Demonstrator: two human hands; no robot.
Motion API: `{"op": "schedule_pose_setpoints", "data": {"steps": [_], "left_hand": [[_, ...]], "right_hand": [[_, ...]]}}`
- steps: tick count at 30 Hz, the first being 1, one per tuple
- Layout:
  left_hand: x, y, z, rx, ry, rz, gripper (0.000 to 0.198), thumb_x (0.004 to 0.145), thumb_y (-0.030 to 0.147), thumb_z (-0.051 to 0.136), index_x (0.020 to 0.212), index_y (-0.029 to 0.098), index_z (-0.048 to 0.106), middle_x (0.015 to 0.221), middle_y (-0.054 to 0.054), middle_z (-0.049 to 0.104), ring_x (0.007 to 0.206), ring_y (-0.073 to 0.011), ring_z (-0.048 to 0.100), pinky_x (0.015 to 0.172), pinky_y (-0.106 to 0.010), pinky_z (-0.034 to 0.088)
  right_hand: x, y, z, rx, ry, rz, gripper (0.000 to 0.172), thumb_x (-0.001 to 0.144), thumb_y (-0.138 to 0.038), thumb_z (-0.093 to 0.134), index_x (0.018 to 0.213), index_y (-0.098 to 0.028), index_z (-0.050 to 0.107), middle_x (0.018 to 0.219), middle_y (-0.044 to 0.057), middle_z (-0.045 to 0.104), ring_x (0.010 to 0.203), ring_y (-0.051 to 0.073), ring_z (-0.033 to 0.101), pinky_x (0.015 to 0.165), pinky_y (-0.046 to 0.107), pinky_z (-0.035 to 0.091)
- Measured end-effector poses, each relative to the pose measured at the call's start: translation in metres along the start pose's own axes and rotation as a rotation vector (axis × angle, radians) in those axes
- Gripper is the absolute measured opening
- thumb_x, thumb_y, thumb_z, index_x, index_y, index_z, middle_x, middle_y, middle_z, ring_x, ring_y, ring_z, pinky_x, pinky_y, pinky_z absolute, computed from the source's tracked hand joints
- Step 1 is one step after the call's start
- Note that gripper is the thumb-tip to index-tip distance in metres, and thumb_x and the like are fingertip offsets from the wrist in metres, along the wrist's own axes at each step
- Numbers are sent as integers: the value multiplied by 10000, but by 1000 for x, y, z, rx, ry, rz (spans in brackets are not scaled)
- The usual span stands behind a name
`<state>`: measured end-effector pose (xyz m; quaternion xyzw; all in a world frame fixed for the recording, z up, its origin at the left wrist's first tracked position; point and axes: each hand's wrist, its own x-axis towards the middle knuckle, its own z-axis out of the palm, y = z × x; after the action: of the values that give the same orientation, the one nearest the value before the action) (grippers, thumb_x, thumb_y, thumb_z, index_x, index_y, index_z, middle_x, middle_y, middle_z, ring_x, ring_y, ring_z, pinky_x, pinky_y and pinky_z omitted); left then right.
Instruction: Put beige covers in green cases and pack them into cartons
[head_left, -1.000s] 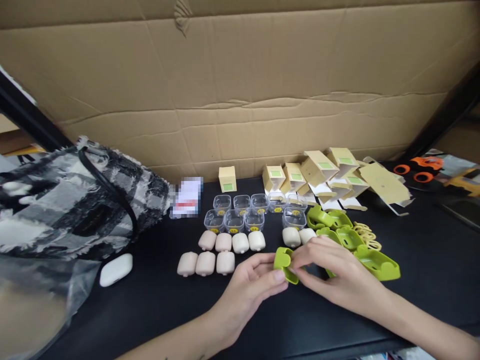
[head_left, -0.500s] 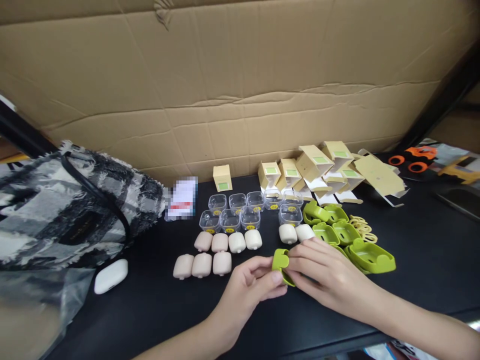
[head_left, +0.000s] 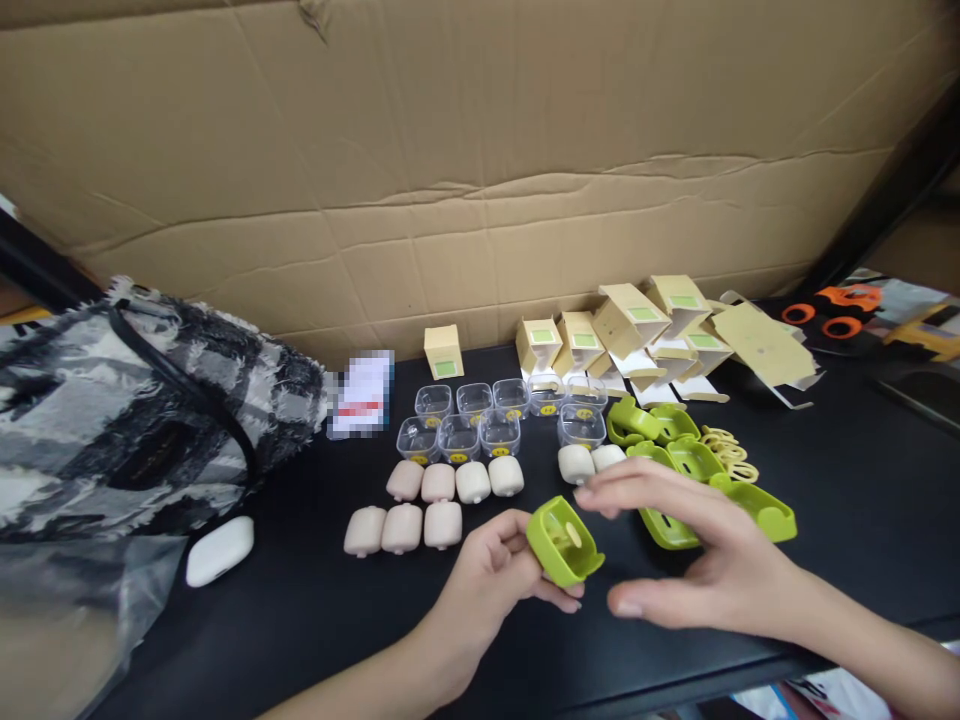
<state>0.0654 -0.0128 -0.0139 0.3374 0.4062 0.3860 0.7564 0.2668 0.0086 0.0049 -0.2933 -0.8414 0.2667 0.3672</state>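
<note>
Held in my left hand [head_left: 504, 570] is a small green plastic case [head_left: 564, 545], its hollow side tilted up with a pale yellow piece showing inside. My right hand [head_left: 697, 545] hovers just to the right of it, thumb and fingers spread and holding nothing. Beneath and behind that hand lie several more green plastic cases [head_left: 696, 458], partly covered by it. Beside them sits a little pile of pale yellow rings [head_left: 726, 452]. Close to my right fingertips are white rounded blocks [head_left: 576, 464], one partly hidden.
Pink rounded blocks [head_left: 402, 528] stand in rows at left, with clear plastic cups [head_left: 459, 440] behind. Small cardboard boxes [head_left: 630, 320] crowd the back right. A white earbud case [head_left: 220, 551], a plaid bag [head_left: 165, 420] and an orange toy [head_left: 844, 310] lie toward the sides.
My right hand has let go of the green case, moved right and spread its fingers. In my left hand the case has turned, so its hollow inside now shows.
</note>
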Motion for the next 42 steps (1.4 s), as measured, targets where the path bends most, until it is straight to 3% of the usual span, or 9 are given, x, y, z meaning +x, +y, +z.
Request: {"op": "schedule_pose_setpoints", "data": {"steps": [2,3,8,16,20,28,32,36,42], "left_hand": [[0,0,0,-11,-27,-40,311,662,362,798,793,120,653,714,-34,703,634,-146,669,647,-268,540],[0,0,-1,-14,-34,-57,306,661,354,801,794,121,654,699,-24,691,629,-138,662,656,-265,535],[2,-1,-2,-25,-53,-84,324,620,350,832,766,126,649,645,23,629,570,-75,595,606,-197,481],[5,-2,-3,50,-82,-58,264,687,324,772,722,143,582,581,46,554,485,-62,534,500,-179,468],[6,-6,-10,112,-180,-77,222,737,280,710,727,171,517,513,89,487,323,-7,369,315,-117,327],[7,-7,-11,134,-183,-76,224,765,283,682,733,183,485,522,95,483,285,2,351,269,-100,308],[7,-9,-13,17,-179,1,294,758,385,688,894,193,511,578,51,579,411,-74,532,367,-158,447],[4,-15,-13,-65,-274,109,705,684,510,730,1226,203,401,789,-47,694,705,-195,695,595,-280,544],[-3,-12,-3,103,-130,76,446,747,409,720,1067,148,551,783,-31,666,687,-137,668,650,-266,546]], "right_hand": [[-1,0,1,-66,-58,24,745,668,-347,813,1315,-266,452,1266,74,602,1152,237,571,946,335,485],[-2,-1,2,-72,-98,51,769,677,-335,808,1338,-272,419,1294,70,586,1168,228,565,958,326,480],[-1,-5,8,3,-137,85,494,742,-243,749,1175,-280,514,1118,14,655,1025,169,627,877,263,507],[0,-7,6,21,-49,-41,507,697,-191,765,1146,-246,536,1044,39,660,950,186,633,837,281,510],[-1,-10,6,37,-51,-70,525,684,-190,773,1149,-237,533,1028,47,662,916,182,641,802,282,526],[-4,-11,6,-2,-18,-153,519,691,-156,752,1156,-228,534,1046,62,657,936,180,641,806,269,531],[-4,-7,7,-133,16,-187,492,707,-144,721,1150,-212,519,1041,71,647,962,192,624,807,290,522],[0,-1,11,-312,41,-159,422,752,-140,651,1149,-211,526,1043,83,657,956,217,625,808,341,515],[3,-1,12,-277,-108,-117,448,770,-299,711,1180,-233,543,1064,72,664,974,210,632,812,311,515]]}}
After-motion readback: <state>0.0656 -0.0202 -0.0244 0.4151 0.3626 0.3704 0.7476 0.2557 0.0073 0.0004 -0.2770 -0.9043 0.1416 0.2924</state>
